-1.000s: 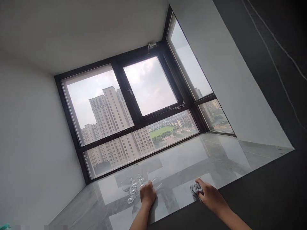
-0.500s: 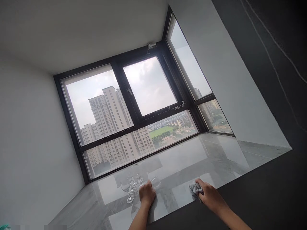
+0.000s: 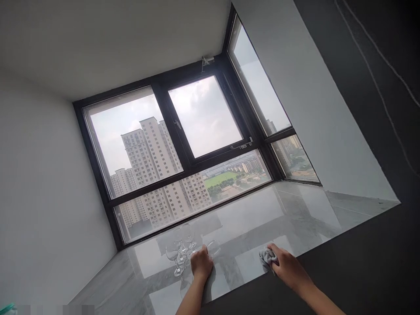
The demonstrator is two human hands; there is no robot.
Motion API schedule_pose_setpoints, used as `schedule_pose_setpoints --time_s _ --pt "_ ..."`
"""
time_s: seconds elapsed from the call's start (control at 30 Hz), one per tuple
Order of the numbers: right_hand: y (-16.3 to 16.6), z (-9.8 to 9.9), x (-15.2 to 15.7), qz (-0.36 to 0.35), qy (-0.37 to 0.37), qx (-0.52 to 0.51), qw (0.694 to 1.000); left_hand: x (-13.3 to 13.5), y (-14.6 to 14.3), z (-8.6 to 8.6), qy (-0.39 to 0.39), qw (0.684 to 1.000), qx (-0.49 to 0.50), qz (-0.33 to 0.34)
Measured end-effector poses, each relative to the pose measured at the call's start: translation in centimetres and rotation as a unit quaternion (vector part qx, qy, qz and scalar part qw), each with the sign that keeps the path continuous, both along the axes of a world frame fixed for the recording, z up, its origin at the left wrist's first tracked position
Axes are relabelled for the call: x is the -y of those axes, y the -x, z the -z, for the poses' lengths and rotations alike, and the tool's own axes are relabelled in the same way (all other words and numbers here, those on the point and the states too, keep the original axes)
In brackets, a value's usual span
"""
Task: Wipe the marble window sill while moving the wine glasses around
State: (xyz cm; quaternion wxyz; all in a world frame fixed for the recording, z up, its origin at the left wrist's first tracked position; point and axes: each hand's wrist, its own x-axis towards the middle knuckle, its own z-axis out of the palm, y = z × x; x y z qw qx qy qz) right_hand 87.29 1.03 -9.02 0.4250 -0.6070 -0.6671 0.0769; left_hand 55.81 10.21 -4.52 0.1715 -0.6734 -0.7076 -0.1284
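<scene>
My left hand (image 3: 201, 263) is closed in a fist over the glossy grey sill (image 3: 262, 218). From its upper right side juts the bowl of a clear wine glass (image 3: 214, 248), tilted; its stem is hidden inside my fingers. Just left of that hand, several stemmed wine glasses (image 3: 177, 272) stand upright in a group, with faint reflections on the stone. A crumpled grey cloth (image 3: 267, 259) is bunched in my right hand (image 3: 286, 267), near the front edge of the sill.
Behind the sill rises a dark-framed window (image 3: 182, 175) with tall buildings outside. White walls (image 3: 42, 188) flank it on both sides. Dark panelling (image 3: 383, 109) lies at the right. A bit of green material (image 3: 7, 309) shows in the bottom left corner.
</scene>
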Motion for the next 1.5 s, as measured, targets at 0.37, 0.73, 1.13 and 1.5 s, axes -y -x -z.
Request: schedule_pose_setpoints --time_s 0.37,0.73,1.13,1.5 --pt "0.05 0.06 -0.10 -0.002 0.004 0.001 1.000 0.48 -0.36 -0.53 0.012 1.000 0.003 -0.013" --pt "0.03 -0.16 0.18 0.006 0.002 0.001 1.000 0.05 -0.13 -0.07 0.000 1.000 0.013 -0.008" --pt "0.02 -0.26 0.28 0.001 0.004 -0.021 1.000 0.03 -0.25 -0.03 -0.001 1.000 0.022 -0.018" --pt "0.21 -0.27 0.02 0.000 0.001 -0.005 1.000 0.62 -0.56 -0.73 0.019 1.000 0.005 0.003"
